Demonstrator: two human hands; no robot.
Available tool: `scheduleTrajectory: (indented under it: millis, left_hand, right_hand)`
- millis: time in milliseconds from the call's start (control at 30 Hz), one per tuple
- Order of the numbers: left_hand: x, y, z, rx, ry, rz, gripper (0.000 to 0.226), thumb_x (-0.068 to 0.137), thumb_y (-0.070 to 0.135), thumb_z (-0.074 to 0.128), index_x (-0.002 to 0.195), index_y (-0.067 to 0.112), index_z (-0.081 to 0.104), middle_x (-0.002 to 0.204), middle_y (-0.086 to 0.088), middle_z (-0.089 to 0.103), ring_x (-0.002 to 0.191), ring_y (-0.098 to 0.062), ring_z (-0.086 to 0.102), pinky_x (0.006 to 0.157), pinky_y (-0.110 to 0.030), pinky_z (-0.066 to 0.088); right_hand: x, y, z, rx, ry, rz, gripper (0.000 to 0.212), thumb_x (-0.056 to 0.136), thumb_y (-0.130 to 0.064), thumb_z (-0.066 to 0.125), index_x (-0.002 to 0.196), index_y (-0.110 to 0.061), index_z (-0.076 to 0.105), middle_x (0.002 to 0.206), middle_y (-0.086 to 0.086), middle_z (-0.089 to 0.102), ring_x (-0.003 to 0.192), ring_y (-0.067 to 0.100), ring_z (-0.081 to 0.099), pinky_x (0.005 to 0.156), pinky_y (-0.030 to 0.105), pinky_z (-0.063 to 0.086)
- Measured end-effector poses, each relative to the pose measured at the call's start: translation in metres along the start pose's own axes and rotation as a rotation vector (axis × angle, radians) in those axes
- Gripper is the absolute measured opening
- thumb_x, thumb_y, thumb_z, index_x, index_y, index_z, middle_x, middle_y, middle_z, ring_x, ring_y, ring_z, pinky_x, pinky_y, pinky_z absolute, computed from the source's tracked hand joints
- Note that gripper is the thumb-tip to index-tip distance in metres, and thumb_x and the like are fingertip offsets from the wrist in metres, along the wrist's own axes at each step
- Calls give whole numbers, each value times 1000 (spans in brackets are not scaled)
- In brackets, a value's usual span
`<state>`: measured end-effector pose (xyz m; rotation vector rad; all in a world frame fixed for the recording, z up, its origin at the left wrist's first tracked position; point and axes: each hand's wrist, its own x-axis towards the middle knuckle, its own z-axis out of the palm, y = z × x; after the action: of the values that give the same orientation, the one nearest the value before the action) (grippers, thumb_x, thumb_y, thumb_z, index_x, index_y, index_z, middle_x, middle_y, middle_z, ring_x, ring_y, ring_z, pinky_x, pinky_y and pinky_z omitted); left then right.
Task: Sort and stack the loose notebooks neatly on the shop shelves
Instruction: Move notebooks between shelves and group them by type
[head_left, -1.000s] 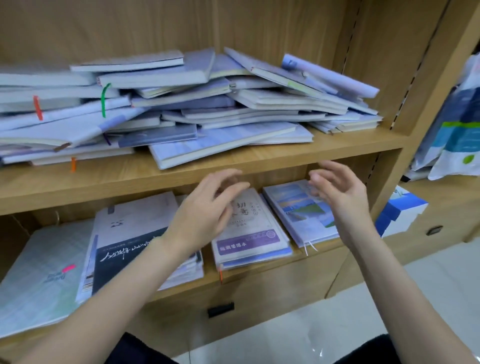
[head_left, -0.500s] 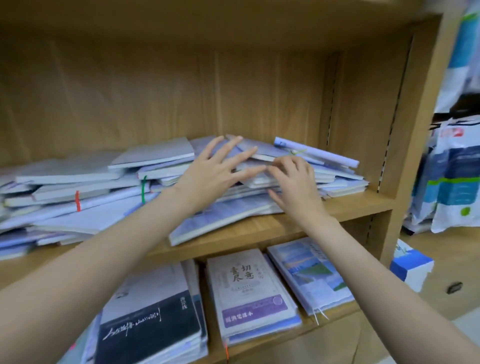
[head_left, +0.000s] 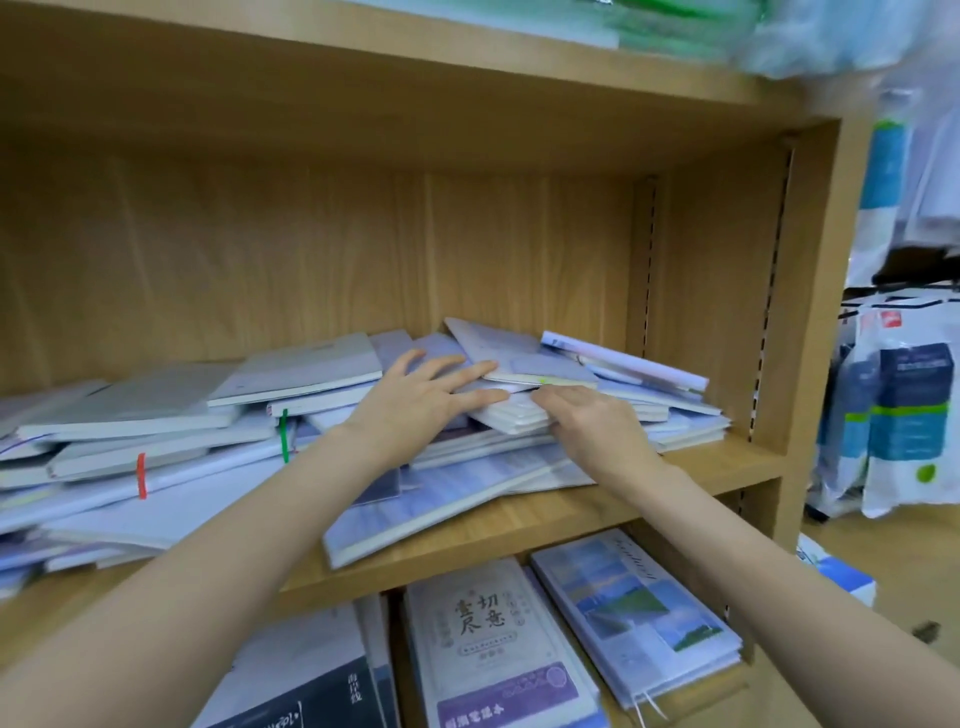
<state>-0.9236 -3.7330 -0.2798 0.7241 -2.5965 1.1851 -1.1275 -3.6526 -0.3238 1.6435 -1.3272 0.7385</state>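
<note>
Pale lavender and grey notebooks (head_left: 291, 431) heaped loose across the middle shelf (head_left: 519, 525), overlapping at odd angles, several overhanging the front edge; sorting judged barely begun. Left hand (head_left: 415, 402) laid flat on the heap, fingers spread and straight, pressing the top covers near the centre. Right hand (head_left: 592, 423) just beside it, fingers curled round the near edge of a small bundle of white-edged notebooks (head_left: 511, 418), seemingly about to lift or square it; grip depth under the bundle not visible. Hands close together, nearly touching at the fingertips. Green marker ribbon (head_left: 283, 436) and orange marker ribbon (head_left: 141, 475) showing among the left-hand books, undisturbed. Lower shelf (head_left: 649, 535) already holding three tidier piles: a dark-covered pile (head_left: 311, 696), a cream pile with a purple band (head_left: 493, 649) and a landscape-print pile (head_left: 639, 613), the last lying slightly skewed. Remaining, by judgement: nearly the whole upper heap to be separated by type and stacked square. Risk noted: overhanging books sliding off once the bundle is drawn out.
</note>
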Motion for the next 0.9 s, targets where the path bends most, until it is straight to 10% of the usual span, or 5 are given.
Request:
scheduleTrajectory:
  millis: [233, 433, 533, 633, 900]
  left_hand:
    - [3, -3, -3, -97, 20, -46, 79, 94, -2, 33, 145, 45, -5, 156, 15, -6, 144, -14, 10, 114, -40, 7]
    - [2, -1, -11, -142, -83, -41, 78, 91, 0, 36, 144, 48, 3, 157, 13, -6, 142, -14, 12, 113, -44, 10]
    - [5, 1, -20, -316, -171, -80, 71, 87, 18, 46, 143, 48, 14, 157, 11, -2, 142, -17, 11, 113, -46, 7]
    - [4, 10, -24, -363, -188, -85, 69, 86, 44, 51, 142, 51, 13, 158, 6, -3, 142, -22, 11, 112, -49, 4]
    - [4, 15, -19, -299, -127, -154, 71, 91, 26, 55, 144, 48, 12, 157, 8, -4, 140, -22, 13, 113, -44, 4]
  right_hand:
    - [-16, 21, -30, 43, 65, 43, 36, 60, 2, 61, 92, -6, 72, 88, 8, 73, 77, 26, 71, 47, 35, 55]
    - [-61, -6, -32, 332, -43, 604, 45, 84, 6, 58, 125, -12, 59, 133, 10, 54, 124, 27, 48, 104, 36, 36]
    - [-47, -7, -56, 1082, 89, 1331, 34, 93, -1, 49, 124, -14, 46, 124, 12, 54, 108, 23, 55, 95, 39, 46]
    - [-29, -10, -65, 1750, 192, 1615, 13, 95, -8, 50, 107, -3, 50, 103, 18, 60, 92, 28, 62, 77, 41, 55]
    - [3, -16, -50, 1568, 160, 1607, 46, 89, 2, 55, 132, 3, 39, 101, 16, 62, 75, 22, 63, 45, 31, 55]
